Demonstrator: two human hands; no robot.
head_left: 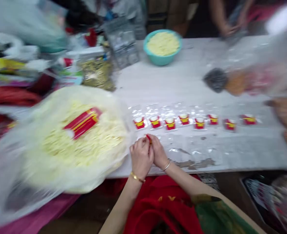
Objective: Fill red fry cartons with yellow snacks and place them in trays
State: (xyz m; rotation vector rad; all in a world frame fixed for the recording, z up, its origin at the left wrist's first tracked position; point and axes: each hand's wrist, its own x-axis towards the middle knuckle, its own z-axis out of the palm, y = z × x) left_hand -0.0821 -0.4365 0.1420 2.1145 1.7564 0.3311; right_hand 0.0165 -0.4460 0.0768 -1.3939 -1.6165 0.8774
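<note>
My left hand [141, 155] and my right hand [159, 151] meet at the front of the table, fingers closed together. A small red piece with some yellow [149, 139] pokes out between them, mostly hidden by the fingers; it resembles the small red and yellow fry cartons nearby. Beyond my hands, several such cartons [170, 123] with white tops lie in clear plastic packets [179, 109] in an uneven row. On the left, a large clear bag [114, 104] holds many pale yellow pieces [97, 151]. A stack of flat red and yellow cartons [83, 123] rests on those pieces.
A teal bowl [161, 60] of pale yellow pieces stands at the back. Plastic bags with dark, orange and pink contents [236, 81] lie at right. Mixed packets [97, 71] crowd the back left. Across the white table [138, 83], another person's hands [231, 29] appear, blurred.
</note>
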